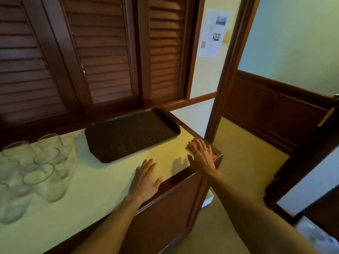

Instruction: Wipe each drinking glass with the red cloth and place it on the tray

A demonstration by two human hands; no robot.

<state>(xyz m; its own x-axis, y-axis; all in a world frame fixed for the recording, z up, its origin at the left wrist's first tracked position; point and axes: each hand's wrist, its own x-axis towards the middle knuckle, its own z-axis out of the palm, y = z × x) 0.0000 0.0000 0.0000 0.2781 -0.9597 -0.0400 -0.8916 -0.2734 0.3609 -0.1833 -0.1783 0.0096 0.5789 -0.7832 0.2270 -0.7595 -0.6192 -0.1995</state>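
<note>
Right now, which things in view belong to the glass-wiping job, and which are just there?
Belongs to the job:
- drinking glasses, clustered on the counter's left
- red cloth, under the right hand
- tray, no glass on it yet

Just there:
- papers on the wall
- louvred shutters
- left hand flat on the counter

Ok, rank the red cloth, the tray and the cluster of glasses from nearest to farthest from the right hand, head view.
1. Red cloth: under the right hand, at the counter's right end.
2. Tray: left of it, toward the shutters.
3. Glasses: far left end.
</note>
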